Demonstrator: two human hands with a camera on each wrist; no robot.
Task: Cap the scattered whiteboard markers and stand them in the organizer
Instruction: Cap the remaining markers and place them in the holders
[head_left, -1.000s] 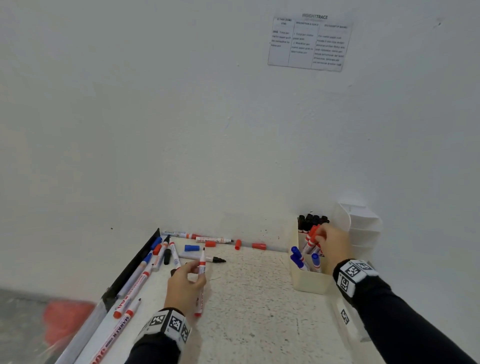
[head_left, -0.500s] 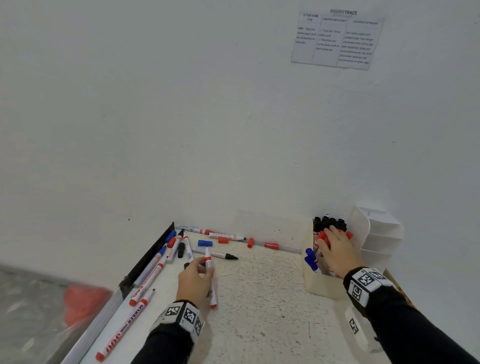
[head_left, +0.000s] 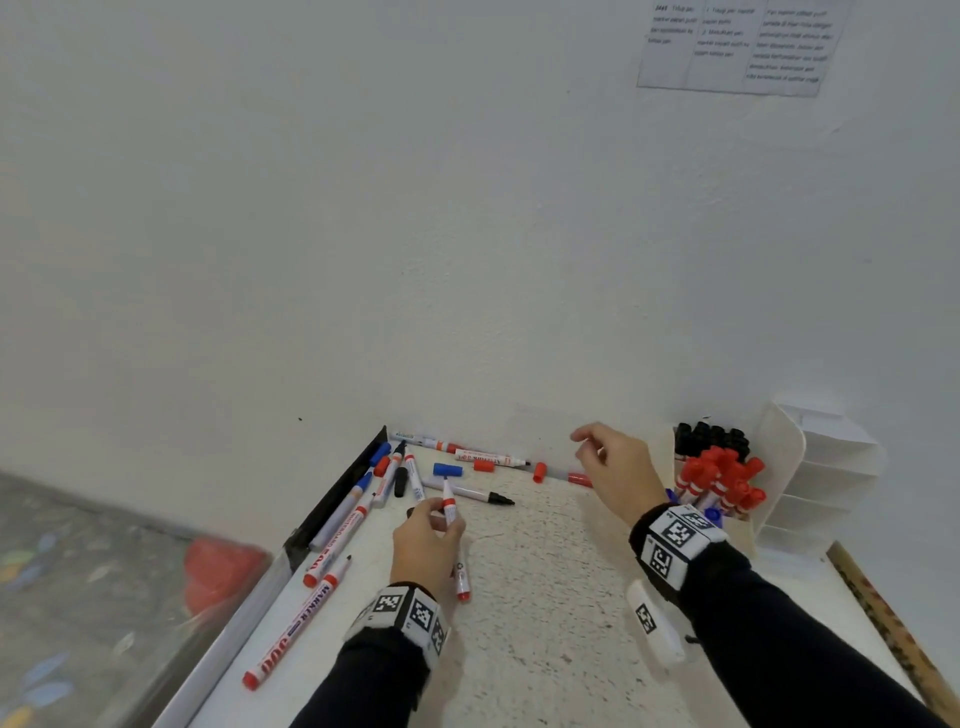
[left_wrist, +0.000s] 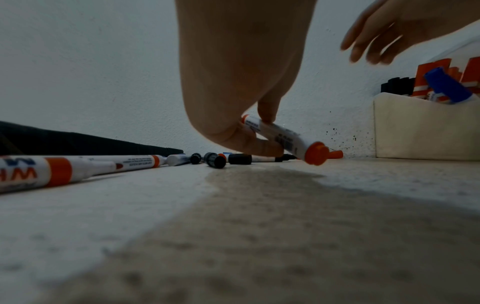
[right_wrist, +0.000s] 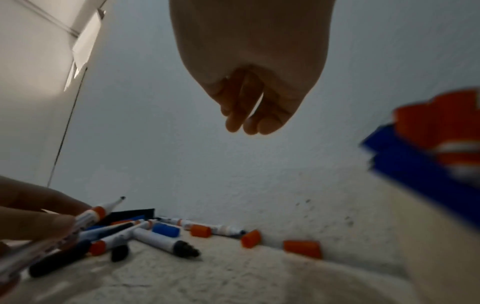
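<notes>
At lower centre of the head view, the desk carries the organizer, lower right. The left hand pinches an uncapped marker; the right hand, empty and relaxed, hovers above red caps. The bare tip could smear ink on the fingers during capping.

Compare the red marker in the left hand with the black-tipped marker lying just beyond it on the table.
The red marker is pinched by the left hand and tilted, its tip raised; the black-tipped marker lies flat on the table, untouched. The red marker has red bands and a red end plug; the black-tipped marker has a black nib section. Both have white barrels and both are uncapped.
</notes>
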